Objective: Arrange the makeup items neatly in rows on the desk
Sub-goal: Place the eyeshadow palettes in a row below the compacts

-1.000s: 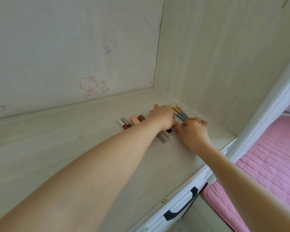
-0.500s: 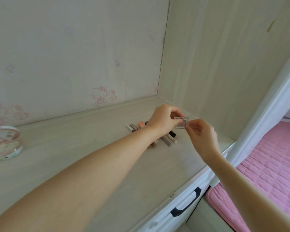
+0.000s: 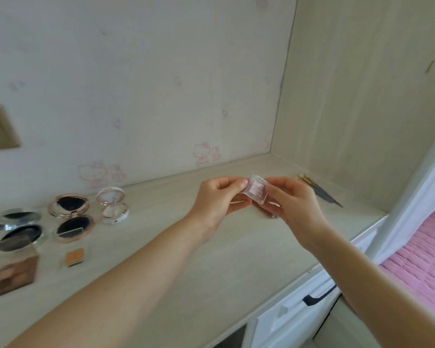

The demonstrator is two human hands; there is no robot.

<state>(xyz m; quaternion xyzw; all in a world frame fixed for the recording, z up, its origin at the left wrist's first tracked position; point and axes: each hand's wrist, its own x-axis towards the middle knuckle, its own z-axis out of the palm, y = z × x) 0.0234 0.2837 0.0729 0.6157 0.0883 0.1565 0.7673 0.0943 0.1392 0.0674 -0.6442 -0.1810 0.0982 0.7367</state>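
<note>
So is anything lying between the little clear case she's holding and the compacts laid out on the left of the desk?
Nothing visible. Both hands, left hand and right hand, pinch the clear case above the desk; bare desktop runs left to the white compact.

Bare desk [image 3: 236,259] mid-span; open compacts [image 3: 70,217] crowding left, pencils [image 3: 319,190] far right.

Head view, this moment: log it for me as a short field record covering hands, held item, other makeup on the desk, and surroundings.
held item: small clear square case with pinkish contents, lifted above the desk
left hand: pinches the case's left side
right hand: pinches its right side
far left: three open round compacts, brown palette, small orange pan
far right: slim brushes or pencils by the side wall
surroundings: black drawer handle, pink bedding
</note>
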